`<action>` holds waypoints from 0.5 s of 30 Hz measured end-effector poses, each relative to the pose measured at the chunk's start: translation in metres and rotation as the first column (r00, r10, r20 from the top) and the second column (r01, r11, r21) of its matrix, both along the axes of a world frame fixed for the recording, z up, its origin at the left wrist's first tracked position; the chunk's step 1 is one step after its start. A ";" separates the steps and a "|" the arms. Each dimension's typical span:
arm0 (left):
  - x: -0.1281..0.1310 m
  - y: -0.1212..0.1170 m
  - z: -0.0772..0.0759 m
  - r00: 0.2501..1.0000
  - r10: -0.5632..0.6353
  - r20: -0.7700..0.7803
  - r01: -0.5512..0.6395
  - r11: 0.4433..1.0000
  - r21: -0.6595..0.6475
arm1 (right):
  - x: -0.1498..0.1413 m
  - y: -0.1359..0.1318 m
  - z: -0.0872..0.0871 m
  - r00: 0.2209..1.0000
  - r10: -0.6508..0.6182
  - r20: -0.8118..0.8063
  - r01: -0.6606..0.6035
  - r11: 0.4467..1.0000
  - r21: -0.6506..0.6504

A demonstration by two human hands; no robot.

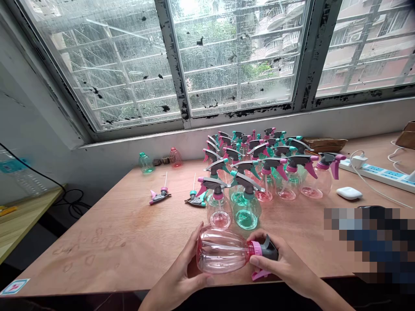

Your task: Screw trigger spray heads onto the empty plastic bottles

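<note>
A clear pink spray bottle (223, 250) lies sideways between my two hands, above the front edge of the wooden table. My left hand (186, 263) is wrapped around its rounded base. At the neck, my right hand (275, 259) grips the pink collar and the dark grey spray head. Just beyond stand a pink spray bottle (219, 211) and a green spray bottle (247, 211), at the front of a dense group of several more. Two loose spray heads with tubes, one pink and grey (160, 196), one teal and grey (196, 199), lie to the left.
A green bottle without a head (146, 163) and a pink one (176, 157) are at the back by the wall. On the right are a white power strip (389, 172), a white earbud case (349, 193) and a cable. A pixelated area covers the right front.
</note>
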State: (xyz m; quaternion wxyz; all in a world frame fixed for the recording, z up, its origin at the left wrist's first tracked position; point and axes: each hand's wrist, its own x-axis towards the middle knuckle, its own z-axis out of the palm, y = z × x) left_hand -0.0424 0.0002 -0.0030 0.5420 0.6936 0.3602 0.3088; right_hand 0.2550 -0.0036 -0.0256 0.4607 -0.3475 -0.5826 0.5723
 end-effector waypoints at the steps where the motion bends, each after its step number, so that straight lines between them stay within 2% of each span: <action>1: -0.001 0.000 -0.001 1.000 0.002 -0.006 -0.002 1.000 0.001 | 0.000 0.000 0.000 1.000 0.002 -0.003 -0.002 1.000 -0.002; 7: -0.002 0.001 -0.004 1.000 0.005 -0.014 -0.005 1.000 0.008 | -0.001 -0.001 0.001 1.000 0.016 -0.020 -0.017 0.998 -0.054; 15: 0.000 0.001 -0.001 1.000 -0.005 0.028 0.006 1.000 -0.028 | 0.000 -0.001 -0.001 1.000 0.015 -0.027 -0.017 0.998 -0.064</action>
